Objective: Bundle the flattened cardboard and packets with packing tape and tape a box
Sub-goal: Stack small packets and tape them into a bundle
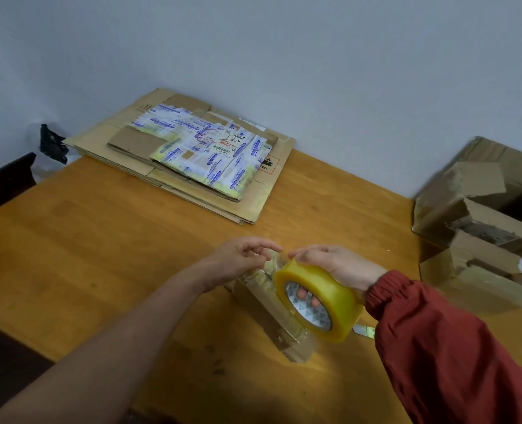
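My right hand (330, 264) grips the tape roll (324, 289), left hand (238, 258) pinching its loose end (270, 265); slack tape could fold and stick to itself.

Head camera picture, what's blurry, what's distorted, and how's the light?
Head view: the open box at the right edge is smeared by blur; the tape roll and packets are fairly sharp; light is soft, with dim shadow on the table near the bottom edge; the wide lens slants the table's far edge.
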